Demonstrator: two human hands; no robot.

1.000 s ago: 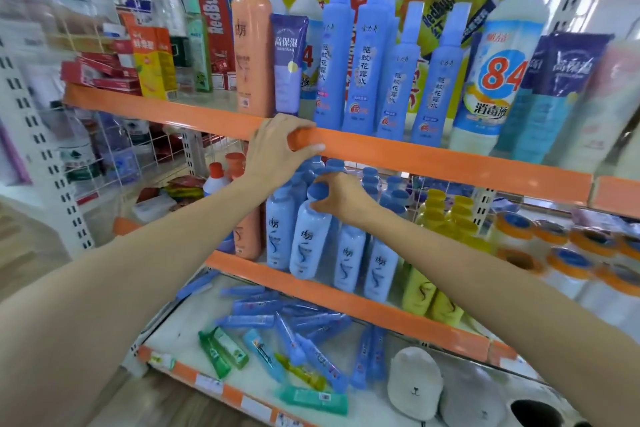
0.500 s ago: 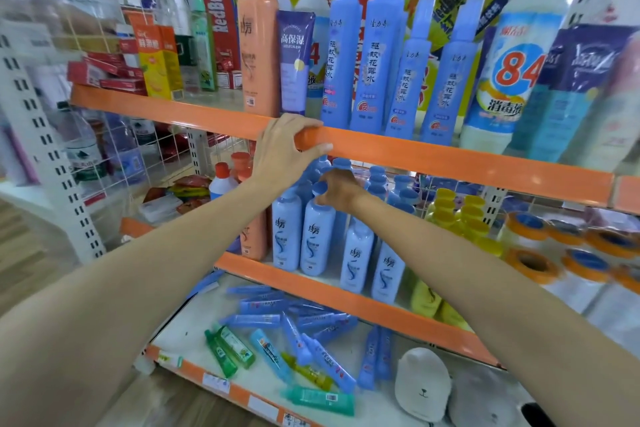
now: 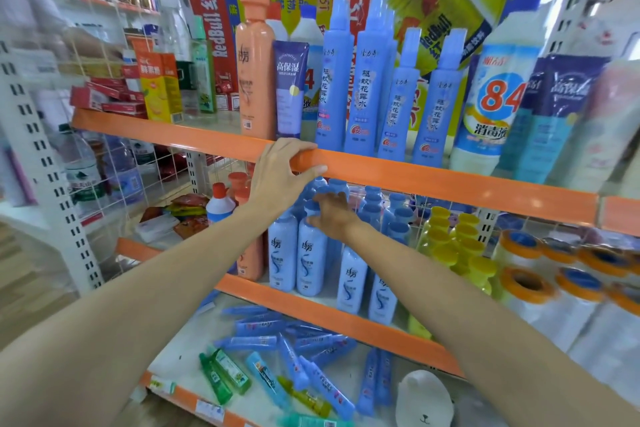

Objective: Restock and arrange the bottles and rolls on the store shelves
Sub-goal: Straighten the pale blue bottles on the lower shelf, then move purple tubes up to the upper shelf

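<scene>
My left hand (image 3: 282, 172) grips the orange front rail of the upper shelf (image 3: 450, 180), thumb under it and fingers over the top. My right hand (image 3: 330, 213) reaches in under that rail and holds the blue cap of a light blue bottle (image 3: 311, 260) in the front row of the middle shelf. Several matching light blue bottles (image 3: 351, 279) stand around it. Yellow-capped bottles (image 3: 460, 246) stand to their right, and rolls with orange ends (image 3: 526, 282) lie farther right.
Tall blue spray bottles (image 3: 367, 87), an orange bottle (image 3: 255, 69) and a white "84" bottle (image 3: 493, 97) stand on the upper shelf. Blue and green tubes (image 3: 294, 354) lie scattered on the bottom shelf (image 3: 194, 354). A wire rack with water bottles (image 3: 83, 170) stands at the left.
My view has moved slightly closer. My right hand has shifted a little deeper among the blue bottle caps. My left hand stays on the rail.
</scene>
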